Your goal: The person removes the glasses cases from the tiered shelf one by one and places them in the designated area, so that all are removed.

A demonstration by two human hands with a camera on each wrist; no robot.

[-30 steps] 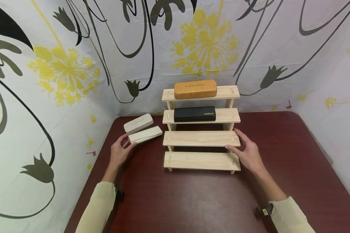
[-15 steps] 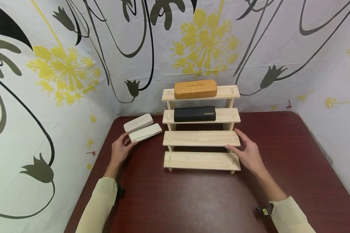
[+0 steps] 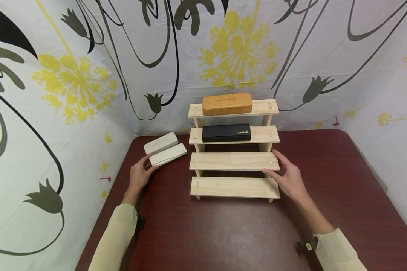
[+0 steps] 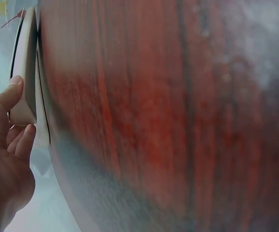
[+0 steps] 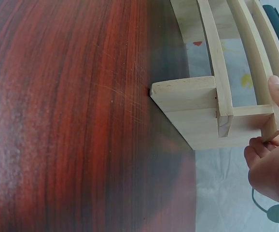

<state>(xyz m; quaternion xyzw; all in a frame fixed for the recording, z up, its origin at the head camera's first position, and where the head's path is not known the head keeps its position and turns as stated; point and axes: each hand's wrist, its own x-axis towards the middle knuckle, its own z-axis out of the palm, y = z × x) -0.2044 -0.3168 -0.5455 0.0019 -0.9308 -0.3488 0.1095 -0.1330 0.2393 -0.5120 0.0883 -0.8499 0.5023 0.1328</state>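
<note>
At the left of the table, my left hand (image 3: 140, 176) holds the near end of a slim white glasses case (image 3: 168, 154), thumb on one side and fingers on the other. In the left wrist view, the thumb presses the flap side of that white case (image 4: 24, 67). Right behind it lies a rounded off-white glasses case (image 3: 161, 143), its near edge overlapped. My right hand (image 3: 289, 180) grips the right end of a middle step of the wooden tiered stand (image 3: 234, 161). In the right wrist view, the thumb lies along the board's edge and the fingers curl beneath its end.
A tan glasses case (image 3: 227, 104) sits on the stand's top step, and a black glasses case (image 3: 226, 133) lies on the step below it. The dark red table (image 3: 224, 233) meets a patterned cloth (image 3: 190, 71) at the back and sides.
The slim white case has shifted slightly back and left against the off-white case, tilting as my left hand moved with it. My right hand and the stand have stayed put.
</note>
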